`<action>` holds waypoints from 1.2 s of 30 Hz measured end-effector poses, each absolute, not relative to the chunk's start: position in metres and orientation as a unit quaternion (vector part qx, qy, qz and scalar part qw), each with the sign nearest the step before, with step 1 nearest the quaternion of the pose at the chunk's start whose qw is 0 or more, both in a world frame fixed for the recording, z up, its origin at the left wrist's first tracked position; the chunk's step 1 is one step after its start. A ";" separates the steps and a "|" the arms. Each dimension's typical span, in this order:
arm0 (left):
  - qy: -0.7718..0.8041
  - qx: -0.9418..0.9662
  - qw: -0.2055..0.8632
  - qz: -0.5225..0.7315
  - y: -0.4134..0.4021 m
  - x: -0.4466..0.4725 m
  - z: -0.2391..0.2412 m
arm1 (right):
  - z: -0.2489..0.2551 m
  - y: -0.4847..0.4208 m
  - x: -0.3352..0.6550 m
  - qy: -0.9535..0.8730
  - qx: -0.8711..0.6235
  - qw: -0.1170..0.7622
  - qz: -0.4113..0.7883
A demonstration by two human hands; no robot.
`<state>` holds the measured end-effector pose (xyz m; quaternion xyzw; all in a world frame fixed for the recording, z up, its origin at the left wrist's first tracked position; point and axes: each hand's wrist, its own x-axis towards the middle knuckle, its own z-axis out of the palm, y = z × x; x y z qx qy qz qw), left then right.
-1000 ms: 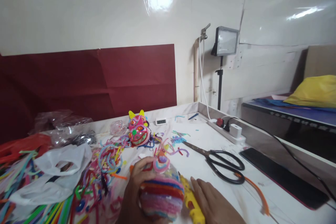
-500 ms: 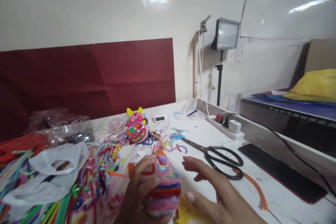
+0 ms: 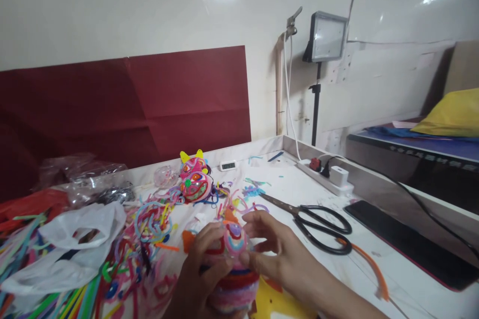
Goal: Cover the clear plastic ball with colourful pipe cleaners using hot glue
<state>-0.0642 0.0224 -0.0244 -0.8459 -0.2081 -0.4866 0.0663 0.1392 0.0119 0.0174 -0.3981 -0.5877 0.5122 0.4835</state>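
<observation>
Nearest the camera, the left hand (image 3: 200, 271) cups a striped ball (image 3: 232, 264) of coloured fuzzy stems from the left, its grip closed round it. The right hand (image 3: 279, 254) meets it from the right, fingertips (image 3: 245, 258) pinching the swirled patch on top. The ball sits low at centre, just above the surface (image 3: 359, 279). Pressing well likely means a steady left hold and firm, small pinches. Beyond lie loose stems (image 3: 149, 224), black scissors (image 3: 318, 222), and two finished faces (image 3: 194, 182).
</observation>
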 end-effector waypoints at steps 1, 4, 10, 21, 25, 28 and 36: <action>-0.206 -0.843 0.071 -0.491 0.023 -0.064 -0.025 | 0.018 0.014 0.139 -0.574 -0.394 0.487 0.528; -0.214 -0.829 0.075 -0.512 0.025 -0.062 -0.028 | 0.020 0.019 0.138 -0.537 -0.377 0.482 0.580; -0.224 -0.821 0.069 -0.520 0.026 -0.059 -0.032 | 0.018 0.026 0.137 -0.505 -0.380 0.472 0.615; -0.243 -0.834 0.037 -0.494 0.030 -0.057 -0.044 | -0.021 0.043 0.128 -0.447 -0.408 0.521 0.603; -0.267 -0.833 0.064 -0.481 0.032 -0.059 -0.039 | -0.008 0.043 0.127 -0.460 -0.418 0.500 0.603; -0.271 -0.829 0.096 -0.481 0.036 -0.066 -0.034 | 0.011 0.044 0.124 -0.480 -0.420 0.486 0.598; -0.311 -0.801 0.112 -0.499 0.044 -0.084 -0.029 | 0.029 0.061 0.107 -0.499 -0.439 0.459 0.590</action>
